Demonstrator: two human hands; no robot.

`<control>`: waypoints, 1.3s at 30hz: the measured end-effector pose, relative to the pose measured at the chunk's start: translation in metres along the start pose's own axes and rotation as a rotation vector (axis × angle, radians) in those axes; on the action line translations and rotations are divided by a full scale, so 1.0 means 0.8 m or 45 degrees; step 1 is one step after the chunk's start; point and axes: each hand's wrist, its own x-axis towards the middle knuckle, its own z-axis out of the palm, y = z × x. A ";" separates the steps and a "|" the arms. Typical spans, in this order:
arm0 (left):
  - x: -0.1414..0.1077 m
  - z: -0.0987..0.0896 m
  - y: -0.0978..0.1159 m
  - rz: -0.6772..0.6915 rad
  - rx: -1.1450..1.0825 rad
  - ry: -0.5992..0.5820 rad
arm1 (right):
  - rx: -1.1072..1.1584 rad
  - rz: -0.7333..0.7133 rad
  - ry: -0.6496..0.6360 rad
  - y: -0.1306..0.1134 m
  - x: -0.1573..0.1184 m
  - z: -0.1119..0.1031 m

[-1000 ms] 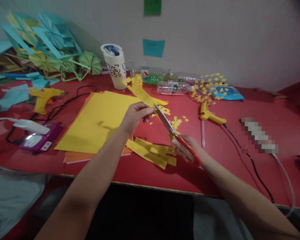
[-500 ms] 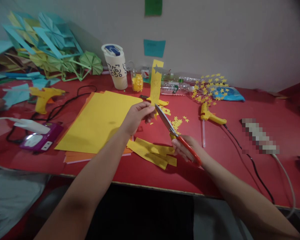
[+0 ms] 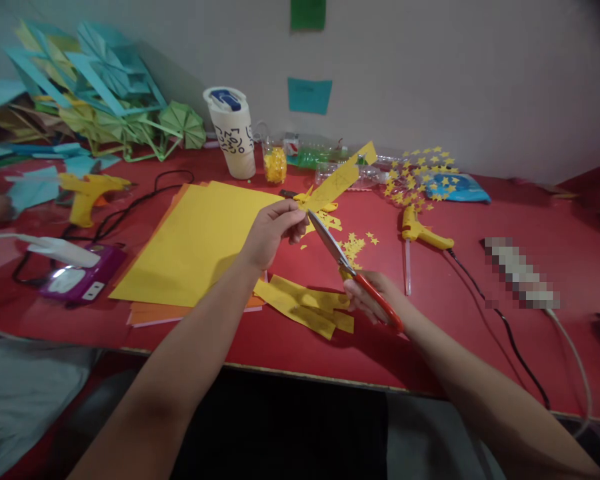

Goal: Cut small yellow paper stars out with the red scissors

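A: Since the frame half a second ago, the yellow strip [image 3: 336,185] has swung from upright to leaning toward the tabletop's [image 3: 455,320] far right corner. It is in the air, above mid-tabletop.
B: Fingers?
A: Left hand [image 3: 275,233]: thumb and forefinger pinching its lower end. Right hand [image 3: 373,297]: curled round the handles of the scissors [image 3: 351,269]. Blade tip at the pinch; contact cannot be told.
B: Risks, judged?
A: Nicked left fingertip, cause: blade so close. Ragged cut, should the strip flex or turn between the blades.
B: Further out?
A: Loose stars [image 3: 353,251] beside the scissors; a low sweep could scatter them. Spare strips [image 3: 300,303] toward the near edge, under the right hand's side; a dragging wrist might crease them.
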 end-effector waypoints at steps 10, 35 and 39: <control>0.000 -0.002 0.001 -0.039 0.016 -0.024 | -0.107 -0.113 -0.061 0.010 0.005 -0.005; 0.001 -0.008 0.005 -0.052 0.023 -0.057 | -0.092 0.030 -0.022 -0.003 0.000 -0.003; 0.001 -0.008 0.005 -0.059 0.032 -0.059 | -0.104 0.056 -0.015 -0.002 0.000 -0.003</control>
